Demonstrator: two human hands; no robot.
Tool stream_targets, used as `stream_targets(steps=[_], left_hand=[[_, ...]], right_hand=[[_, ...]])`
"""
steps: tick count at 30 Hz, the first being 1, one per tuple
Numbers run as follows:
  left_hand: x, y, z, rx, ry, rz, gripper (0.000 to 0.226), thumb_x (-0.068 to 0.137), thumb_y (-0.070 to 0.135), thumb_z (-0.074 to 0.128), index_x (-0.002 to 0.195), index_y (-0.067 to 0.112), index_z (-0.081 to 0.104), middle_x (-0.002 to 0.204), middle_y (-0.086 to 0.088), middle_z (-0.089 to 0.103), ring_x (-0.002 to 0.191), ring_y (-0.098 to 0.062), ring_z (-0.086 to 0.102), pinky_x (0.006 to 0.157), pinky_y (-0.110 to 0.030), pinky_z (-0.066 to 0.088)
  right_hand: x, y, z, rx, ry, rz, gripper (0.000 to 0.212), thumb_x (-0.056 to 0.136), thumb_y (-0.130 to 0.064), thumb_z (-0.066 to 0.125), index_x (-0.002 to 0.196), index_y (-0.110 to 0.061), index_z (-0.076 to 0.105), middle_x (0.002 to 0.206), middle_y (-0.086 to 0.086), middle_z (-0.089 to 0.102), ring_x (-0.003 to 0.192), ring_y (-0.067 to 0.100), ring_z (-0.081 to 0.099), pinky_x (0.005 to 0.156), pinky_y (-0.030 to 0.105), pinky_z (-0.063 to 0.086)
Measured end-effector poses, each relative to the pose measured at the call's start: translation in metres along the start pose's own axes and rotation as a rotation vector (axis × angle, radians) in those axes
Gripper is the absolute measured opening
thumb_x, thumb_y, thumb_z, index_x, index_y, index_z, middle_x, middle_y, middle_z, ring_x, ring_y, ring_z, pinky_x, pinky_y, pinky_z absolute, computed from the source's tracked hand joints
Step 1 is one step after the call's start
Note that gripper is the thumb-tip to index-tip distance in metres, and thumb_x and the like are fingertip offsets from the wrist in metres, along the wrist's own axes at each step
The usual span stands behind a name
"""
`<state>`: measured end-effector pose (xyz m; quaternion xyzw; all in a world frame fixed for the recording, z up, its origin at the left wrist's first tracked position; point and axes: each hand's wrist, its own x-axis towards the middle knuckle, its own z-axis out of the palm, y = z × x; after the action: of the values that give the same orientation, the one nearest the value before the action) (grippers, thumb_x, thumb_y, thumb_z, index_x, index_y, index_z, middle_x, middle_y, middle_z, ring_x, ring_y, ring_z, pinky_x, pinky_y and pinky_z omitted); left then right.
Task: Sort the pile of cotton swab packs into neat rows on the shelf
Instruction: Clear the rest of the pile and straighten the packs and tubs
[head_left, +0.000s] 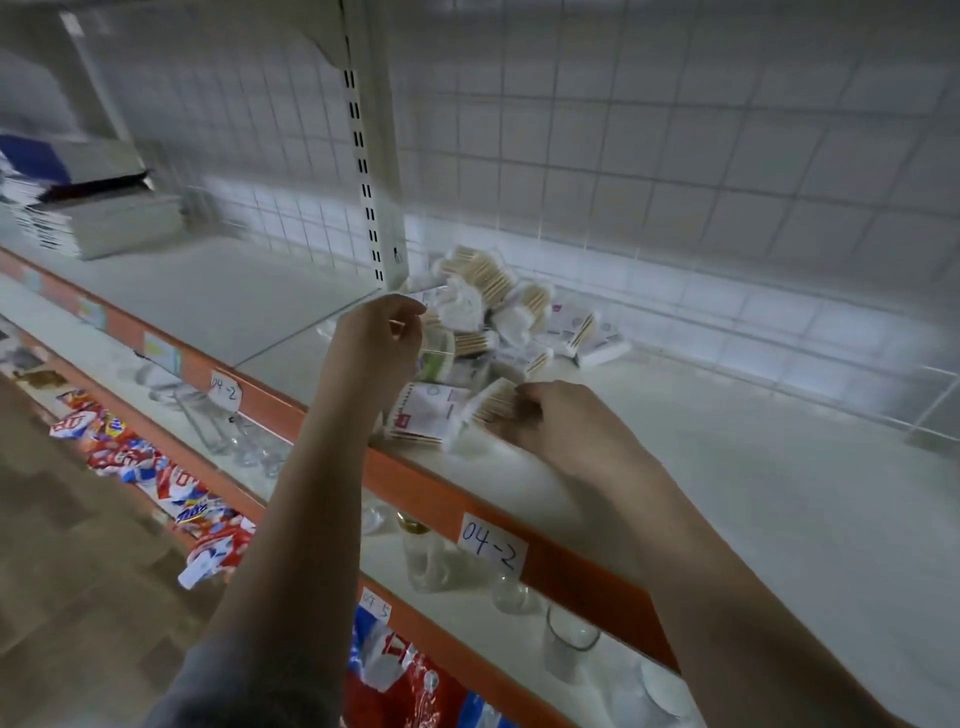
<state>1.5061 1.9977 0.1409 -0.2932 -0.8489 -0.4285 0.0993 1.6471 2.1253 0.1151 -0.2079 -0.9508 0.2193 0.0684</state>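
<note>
A loose pile of cotton swab packs (498, 312) lies on the white shelf (727, 467), against the upright post at the back. My left hand (376, 338) reaches into the pile's left side and pinches the corner of a pack (428, 301). A flat pack with a red and white label (423, 413) lies near the shelf's front edge. My right hand (561, 421) grips a pack of wooden-stick swabs (493, 400) that rests on the right end of that flat pack.
The slotted white upright (369, 171) and a wire grid back the shelf. Stacked booklets (88, 208) sit far left. An orange front rail (571, 551) carries "04-2" labels. Glass jars and cups (569, 642) stand on the lower shelf, snack bags (171, 483) below that.
</note>
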Motion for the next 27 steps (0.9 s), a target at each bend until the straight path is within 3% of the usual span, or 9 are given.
stream_targets(steps=[3,7,11,14,20,24,27], left_hand=[[0.01,-0.007,0.004,-0.019,0.006,0.001,0.024,0.093,0.013,0.048,0.106,0.019,0.068,0.096,0.007,0.063,0.06,0.004,0.054,0.051,0.004,0.034],[0.024,-0.016,0.007,-0.004,-0.01,0.023,0.024,0.093,0.016,0.049,0.107,0.02,0.068,0.104,0.003,0.067,0.078,-0.005,0.057,0.058,-0.003,0.033],[0.037,-0.022,0.005,-0.008,-0.037,0.095,0.024,0.093,0.015,0.049,0.107,0.018,0.068,0.106,0.002,0.068,0.08,-0.006,0.056,0.07,-0.014,0.038],[0.049,-0.025,0.004,0.003,-0.049,0.143,0.023,0.093,0.015,0.05,0.107,0.017,0.069,0.107,0.003,0.069,0.079,-0.003,0.053,0.068,-0.009,0.032],[0.055,-0.03,0.001,-0.021,-0.1,0.185,0.023,0.092,0.014,0.051,0.107,0.015,0.068,0.107,0.001,0.069,0.08,-0.004,0.052,0.067,-0.005,0.029],[0.055,-0.039,-0.001,-0.058,-0.169,0.145,0.021,0.092,0.019,0.053,0.108,0.019,0.067,0.105,0.003,0.067,0.09,-0.011,0.06,0.077,-0.015,0.036],[0.056,-0.047,-0.003,-0.036,-0.282,0.127,0.028,0.091,0.028,0.056,0.117,0.022,0.062,0.119,0.002,0.063,0.106,-0.016,0.058,0.086,-0.024,0.04]], right_hand=[[0.006,-0.005,0.007,-0.05,-0.026,0.047,0.04,0.081,-0.049,0.066,0.103,-0.016,0.061,0.096,0.0,0.063,0.089,0.019,0.06,0.076,0.033,0.05],[0.01,-0.014,0.016,-0.161,-0.017,0.107,0.048,0.074,-0.046,0.073,0.108,-0.017,0.057,0.105,-0.001,0.058,0.097,0.02,0.058,0.076,0.031,0.048],[0.013,-0.017,0.028,-0.195,0.104,0.146,0.032,0.084,-0.028,0.062,0.112,-0.015,0.054,0.111,0.004,0.057,0.105,0.024,0.055,0.076,0.031,0.044],[0.014,-0.016,0.028,-0.121,0.134,0.184,0.024,0.087,-0.025,0.055,0.109,-0.015,0.054,0.109,0.003,0.058,0.102,0.024,0.055,0.075,0.031,0.045],[0.008,-0.012,0.017,0.02,0.252,0.272,0.007,0.087,-0.019,0.05,0.081,-0.015,0.05,0.077,0.0,0.053,0.075,0.022,0.052,0.057,0.03,0.036],[0.002,-0.011,0.006,0.115,0.451,0.32,0.023,0.092,-0.023,0.048,0.07,-0.019,0.041,0.066,-0.003,0.046,0.06,0.013,0.045,0.049,0.023,0.031],[-0.003,-0.014,0.004,0.234,0.584,0.337,0.029,0.093,-0.024,0.048,0.068,-0.012,0.041,0.061,0.001,0.043,0.053,0.012,0.039,0.047,0.018,0.031]])
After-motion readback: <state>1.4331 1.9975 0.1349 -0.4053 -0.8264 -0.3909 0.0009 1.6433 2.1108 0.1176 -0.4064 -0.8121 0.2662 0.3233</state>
